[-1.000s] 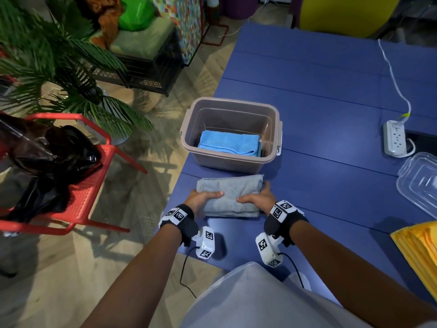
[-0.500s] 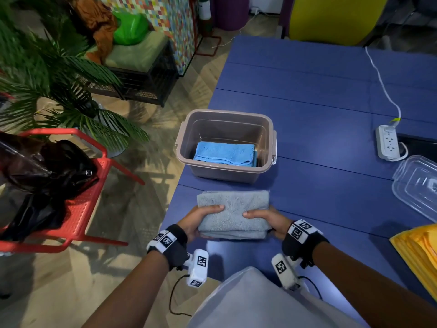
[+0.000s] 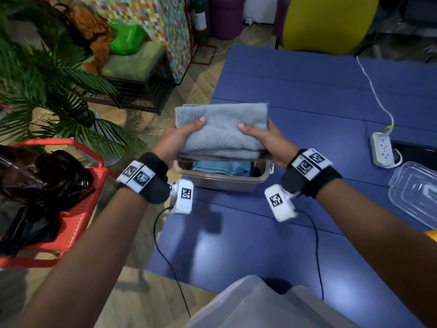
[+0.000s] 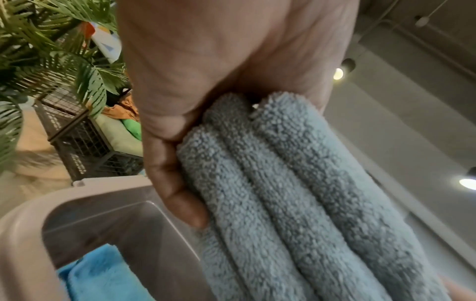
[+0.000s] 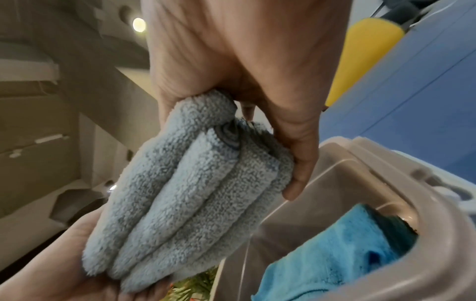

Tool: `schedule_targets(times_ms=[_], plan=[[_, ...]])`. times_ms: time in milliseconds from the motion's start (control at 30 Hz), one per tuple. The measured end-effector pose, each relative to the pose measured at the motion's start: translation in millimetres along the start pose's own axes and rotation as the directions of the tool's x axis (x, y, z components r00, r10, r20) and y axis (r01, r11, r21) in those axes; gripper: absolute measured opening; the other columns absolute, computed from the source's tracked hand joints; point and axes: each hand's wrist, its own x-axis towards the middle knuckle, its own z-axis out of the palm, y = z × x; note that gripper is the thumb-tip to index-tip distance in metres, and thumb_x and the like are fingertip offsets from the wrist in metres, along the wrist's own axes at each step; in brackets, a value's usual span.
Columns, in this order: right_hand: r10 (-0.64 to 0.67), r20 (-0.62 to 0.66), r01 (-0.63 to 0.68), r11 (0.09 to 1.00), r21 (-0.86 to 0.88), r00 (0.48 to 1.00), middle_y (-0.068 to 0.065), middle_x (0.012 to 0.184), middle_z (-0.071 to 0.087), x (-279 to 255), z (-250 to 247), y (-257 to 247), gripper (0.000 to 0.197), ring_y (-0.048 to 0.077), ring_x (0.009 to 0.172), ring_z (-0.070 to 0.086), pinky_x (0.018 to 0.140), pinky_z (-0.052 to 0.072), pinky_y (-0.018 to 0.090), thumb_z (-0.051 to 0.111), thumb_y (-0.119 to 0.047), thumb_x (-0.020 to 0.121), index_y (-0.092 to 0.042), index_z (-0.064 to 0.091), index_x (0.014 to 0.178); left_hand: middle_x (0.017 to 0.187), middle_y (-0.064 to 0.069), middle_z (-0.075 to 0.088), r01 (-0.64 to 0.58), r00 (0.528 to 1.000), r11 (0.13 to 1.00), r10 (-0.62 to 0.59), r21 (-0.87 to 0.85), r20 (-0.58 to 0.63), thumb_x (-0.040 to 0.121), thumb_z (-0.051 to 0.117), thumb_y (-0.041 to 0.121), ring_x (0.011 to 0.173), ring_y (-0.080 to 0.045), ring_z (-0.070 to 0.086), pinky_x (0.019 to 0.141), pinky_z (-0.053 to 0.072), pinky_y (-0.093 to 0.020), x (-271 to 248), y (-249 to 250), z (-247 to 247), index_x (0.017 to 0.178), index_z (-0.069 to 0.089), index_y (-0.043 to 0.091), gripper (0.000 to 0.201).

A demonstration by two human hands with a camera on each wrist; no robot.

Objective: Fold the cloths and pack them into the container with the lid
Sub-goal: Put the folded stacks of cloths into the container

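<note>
A folded grey cloth [image 3: 222,129] hangs in the air above the taupe container [image 3: 224,182], held at both ends. My left hand [image 3: 182,136] grips its left end, thumb on top and fingers beneath. My right hand [image 3: 262,138] grips the right end the same way. The wrist views show the grey cloth [image 4: 296,203] [image 5: 185,193] as several stacked layers pinched by each hand. A folded blue cloth [image 3: 222,168] lies inside the container [image 4: 23,234] [image 5: 386,264], partly hidden by the grey one. The clear lid [image 3: 416,192] lies at the table's right edge.
The blue table [image 3: 295,233] carries a white power strip [image 3: 382,150] and its cable at the right. A yellow cloth corner [image 3: 431,235] shows at the far right. A red chair [image 3: 71,209] with a black bag and a potted palm [image 3: 47,95] stand left of the table.
Both hands have lifted the folded grey cloth off the table in front of the container and carried it forward, so it now hovers over the container's opening.
</note>
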Motion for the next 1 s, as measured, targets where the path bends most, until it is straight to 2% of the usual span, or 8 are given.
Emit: schedule_targets(times_ms=[200,267,400,500,600,733,867,1000], plan=[[0.106,-0.117,-0.127,0.975,-0.183,0.987,-0.002,0.106,0.070,42,-8,55,0.041,0.013,0.098,0.067,0.094,0.052,0.030,0.083,-0.024,0.071,-0.021,0.059,0.105,0.123,-0.006,0.064,0.146,0.989,0.917,-0.126,0.371,-0.078,0.070,0.076,0.059,0.107,-0.024,0.063,0.092,0.051,-0.037,55,-50,0,0.128,0.056,0.012,0.078],[0.155,-0.095,-0.177,0.937,-0.302,0.983,-0.001,0.112,0.069,48,-11,72,0.038,0.018,0.105,0.065,0.101,0.048,0.039,0.084,-0.027,0.067,-0.024,0.061,0.097,0.134,-0.010,0.057,0.174,0.984,0.780,-0.163,0.602,-0.073,0.061,0.069,0.076,0.119,-0.028,0.056,0.102,0.045,-0.039,61,-66,-1,0.140,0.042,0.012,0.105],[0.214,-0.165,-0.268,0.679,-0.683,0.963,0.001,0.113,0.067,55,-6,79,0.067,0.019,0.104,0.062,0.096,0.049,0.033,0.084,-0.049,0.056,-0.017,0.064,0.111,0.136,-0.021,0.050,0.091,0.995,0.392,-0.004,0.915,-0.097,0.084,0.065,0.052,0.118,-0.038,0.055,0.091,0.045,-0.040,63,-80,9,0.151,0.011,0.016,0.093],[0.041,-0.277,-0.246,0.599,-0.762,0.960,0.012,0.141,0.040,56,2,81,0.107,0.026,0.127,0.045,0.106,0.040,0.030,0.091,-0.037,0.051,-0.006,0.035,0.136,0.144,-0.018,0.035,-0.040,0.978,0.160,0.206,0.986,0.006,0.080,0.070,0.045,0.123,-0.038,0.046,0.094,0.044,-0.045,62,-77,17,0.152,0.007,0.031,0.097],[-0.253,-0.081,0.029,0.401,-0.916,0.964,0.010,0.154,0.017,51,9,75,0.120,0.029,0.142,0.022,0.116,0.028,0.041,0.090,-0.033,0.052,-0.017,0.019,0.148,0.153,-0.015,0.027,-0.285,0.916,0.014,0.299,0.958,0.268,0.080,0.065,0.028,0.137,-0.042,0.028,0.107,0.033,-0.054,66,-79,15,0.149,0.027,0.033,0.078],[-0.400,0.324,0.346,-0.017,-0.938,0.857,0.006,0.154,0.025,45,4,57,0.092,0.033,0.144,0.017,0.116,0.019,0.052,0.079,-0.030,0.060,-0.025,0.037,0.141,0.153,-0.009,0.036,-0.548,0.795,-0.043,0.283,0.835,0.537,0.080,0.049,0.021,0.140,-0.041,0.029,0.108,0.031,-0.058,67,-80,3,0.131,0.057,0.027,0.052],[-0.307,0.585,0.629,0.058,-0.776,0.750,0.007,0.132,0.052,47,-16,58,0.041,0.026,0.132,0.042,0.106,0.038,0.049,0.066,-0.028,0.077,-0.013,0.062,0.115,0.153,-0.004,0.037,-0.618,0.686,-0.186,0.348,0.764,0.639,0.085,0.036,0.033,0.142,-0.031,0.031,0.113,0.026,-0.050,62,-67,-9,0.135,0.052,0.021,0.054],[-0.149,0.585,0.602,0.129,-0.788,0.798,0.006,0.146,0.041,42,-39,71,0.070,0.021,0.138,0.034,0.114,0.031,0.040,0.067,-0.048,0.077,-0.012,0.050,0.135,0.151,-0.005,0.040,-0.698,0.707,-0.018,0.145,0.716,0.692,0.086,0.038,0.060,0.139,-0.022,0.036,0.113,0.030,-0.039,64,-70,-25,0.143,0.044,0.015,0.073]])
